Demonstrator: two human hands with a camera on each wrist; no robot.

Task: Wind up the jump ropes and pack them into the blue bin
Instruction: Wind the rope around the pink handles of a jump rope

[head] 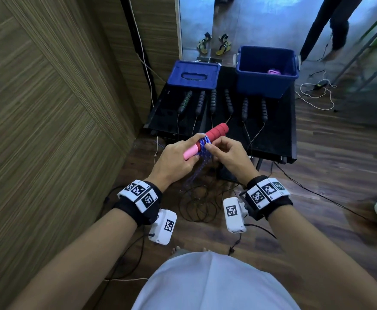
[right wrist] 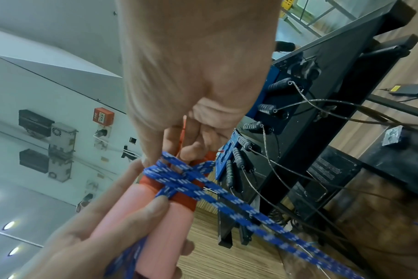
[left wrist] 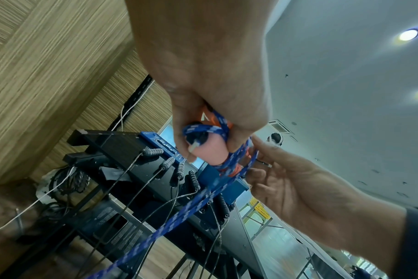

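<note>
My left hand (head: 178, 157) grips the red and pink handles (head: 216, 132) of a jump rope, held together in front of me. A blue patterned rope (head: 47, 145) is wound around the handles' middle, and its loose length hangs down toward the floor (left wrist: 179, 213). My right hand (head: 222, 151) pinches the blue rope at the wrap (right wrist: 179, 177), close against the handles (right wrist: 155, 217). The open blue bin (head: 265, 70) stands at the back right of the black table (head: 277, 135), with a pink rope bundle (head: 273, 72) inside.
The bin's blue lid (head: 194, 74) lies at the table's back left. Several black-handled jump ropes (head: 214, 101) lie in a row on the table, their thin cords coiled on the wooden floor (head: 197, 204). A wood-panelled wall (head: 48, 108) is on the left. Someone's legs (head: 337, 25) stand beyond the bin.
</note>
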